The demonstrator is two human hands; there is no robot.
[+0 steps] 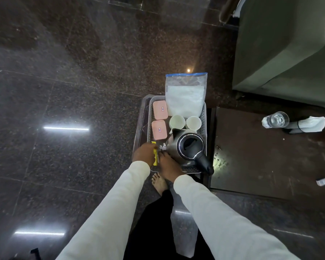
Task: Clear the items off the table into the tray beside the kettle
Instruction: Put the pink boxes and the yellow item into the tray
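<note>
yellow packet (155,156), between both hands, over tray (150,117)

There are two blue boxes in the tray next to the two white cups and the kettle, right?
Not quite. The head view shows the two boxes are pink, not blue. The rest is right: they sit in the tray beside the two white cups, with the kettle just nearer the person.

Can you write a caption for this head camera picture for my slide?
Both hands tuck yellow sachets into the tray beside the kettle.
</note>
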